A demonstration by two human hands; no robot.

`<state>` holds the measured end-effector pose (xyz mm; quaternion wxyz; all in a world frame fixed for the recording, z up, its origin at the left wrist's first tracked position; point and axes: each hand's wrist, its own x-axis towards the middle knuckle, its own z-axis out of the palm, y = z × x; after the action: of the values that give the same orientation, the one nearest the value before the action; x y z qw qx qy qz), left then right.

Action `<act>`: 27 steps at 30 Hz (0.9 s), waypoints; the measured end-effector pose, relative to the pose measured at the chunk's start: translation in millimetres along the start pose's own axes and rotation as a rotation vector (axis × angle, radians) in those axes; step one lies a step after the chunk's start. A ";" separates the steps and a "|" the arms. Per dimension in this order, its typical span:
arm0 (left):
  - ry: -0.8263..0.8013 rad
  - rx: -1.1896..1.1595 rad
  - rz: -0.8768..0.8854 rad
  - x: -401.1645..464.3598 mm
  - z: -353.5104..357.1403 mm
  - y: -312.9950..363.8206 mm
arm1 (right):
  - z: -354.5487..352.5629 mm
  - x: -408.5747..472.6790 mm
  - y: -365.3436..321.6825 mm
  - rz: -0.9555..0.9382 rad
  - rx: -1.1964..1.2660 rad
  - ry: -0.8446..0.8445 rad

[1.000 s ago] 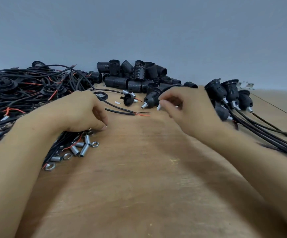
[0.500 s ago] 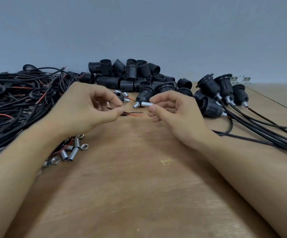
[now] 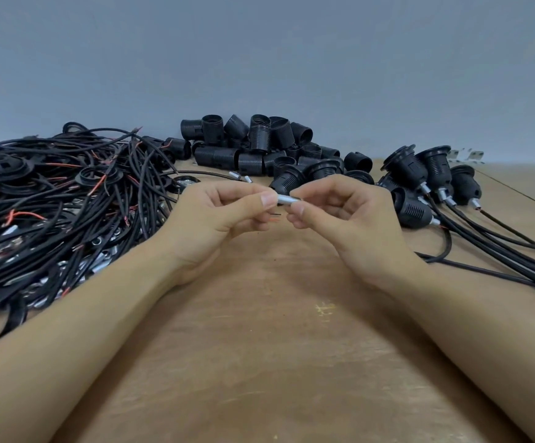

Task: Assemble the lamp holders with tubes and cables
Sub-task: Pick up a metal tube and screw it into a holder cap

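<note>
Two hands [image 3: 224, 215], one held metal tube [image 3: 287, 199], four cabled lamp holders [image 3: 432, 174].

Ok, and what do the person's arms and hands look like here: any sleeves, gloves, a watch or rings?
Both forearms are bare up to the frame's lower edge: no sleeves show. The left hand and the right hand wear no gloves. No watch, band or bracelet sits on either wrist, and no ring shows on the fingers that are visible. Nails look short and plain.

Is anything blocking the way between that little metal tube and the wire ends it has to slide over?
Nothing visible does. The metal tube, pinched between the left hand and right hand, sits just above the bare wire ends, with only open air between them.
</note>
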<state>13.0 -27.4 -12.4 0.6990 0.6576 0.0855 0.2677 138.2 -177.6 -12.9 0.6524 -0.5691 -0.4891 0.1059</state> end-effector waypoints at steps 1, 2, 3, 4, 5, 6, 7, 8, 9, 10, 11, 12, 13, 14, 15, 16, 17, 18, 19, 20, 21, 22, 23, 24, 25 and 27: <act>0.001 -0.023 -0.016 0.3 0.3 -0.4 | -0.2 -0.7 -0.7 -0.017 -0.035 -0.025; -0.003 -0.046 -0.035 0.7 0.2 -0.2 | -0.5 -1.3 -1.0 -0.035 -0.063 -0.040; -0.008 -0.065 -0.057 1.3 -0.1 -0.1 | -0.5 -1.8 -1.1 -0.051 -0.084 -0.046; -0.011 -0.080 -0.078 1.8 -0.4 -0.2 | -0.3 -2.1 -1.3 -0.062 -0.097 -0.047; -0.013 -0.092 -0.097 2.4 -1.0 -0.4 | -0.1 -2.0 -1.3 -0.065 -0.096 -0.044; -0.016 -0.106 -0.113 2.5 -1.5 -0.3 | -0.1 -2.0 -1.3 -0.062 -0.082 -0.037; -0.022 -0.117 -0.122 2.3 -1.8 0.4 | -0.4 -1.8 -1.4 -0.055 -0.067 -0.030; -0.027 -0.118 -0.122 2.2 -2.3 1.3 | -0.5 -1.6 -1.7 -0.048 -0.059 -0.024; -0.030 -0.108 -0.115 2.0 -2.8 2.1 | -0.6 -1.4 -1.8 -0.039 -0.059 -0.021; -0.031 -0.093 -0.107 1.5 -3.6 2.8 | -0.5 -1.4 -1.5 -0.030 -0.062 -0.023; -0.032 -0.079 -0.099 0.9 -4.5 3.5 | -0.5 -1.4 -1.1 -0.023 -0.066 -0.030; -0.033 -0.068 -0.091 0.3 -5.4 4.0 | -0.3 -1.5 -0.7 -0.019 -0.071 -0.036; -0.035 -0.058 -0.083 -0.2 -5.9 4.0 | -0.4 -1.7 -0.2 -0.016 -0.079 -0.042; -0.037 -0.048 -0.075 -0.5 -6.0 3.9 | -0.5 -2.0 0.1 -0.016 -0.088 -0.045; -0.035 -0.037 -0.069 -0.7 -5.5 3.8 | -0.3 -2.4 0.3 -0.021 -0.096 -0.048; -0.031 -0.032 -0.068 -0.9 -4.9 3.6 | 0.1 -3.1 0.2 -0.034 -0.108 -0.050; -0.025 -0.033 -0.075 -0.7 -4.6 3.5 | 0.7 -3.8 -0.1 -0.057 -0.130 -0.053; -0.022 -0.042 -0.089 -0.4 -4.5 3.4 | 1.1 -4.6 -0.5 -0.088 -0.164 -0.053; -0.022 -0.054 -0.105 -0.1 -4.4 3.5 | 1.3 -5.2 -1.2 -0.126 -0.206 -0.053; -0.027 -0.066 -0.120 0.2 -4.6 4.0 | 1.4 -5.6 -2.0 -0.163 -0.248 -0.053; -0.034 -0.075 -0.127 0.4 -4.7 4.3 | 1.1 -5.7 -2.4 -0.182 -0.274 -0.054; -0.040 -0.082 -0.126 0.5 -5.0 4.6 | 1.0 -5.7 -2.3 -0.174 -0.273 -0.055; -0.044 -0.087 -0.115 0.6 -5.1 4.9 | 1.1 -5.7 -2.2 -0.141 -0.240 -0.057; -0.045 -0.088 -0.100 0.7 -5.0 5.0 | 1.2 -5.5 -1.9 -0.101 -0.193 -0.056; -0.045 -0.086 -0.082 0.4 -4.8 5.2 | 1.4 -5.3 -1.9 -0.068 -0.154 -0.053; -0.033 -0.070 -0.050 -0.6 -4.7 5.5 | 1.6 -4.6 -1.6 -0.023 -0.125 -0.053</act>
<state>8.9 -23.6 -7.8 0.7292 0.6349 0.0808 0.2419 134.1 -180.3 -14.1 0.6034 -0.6003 -0.5184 0.0829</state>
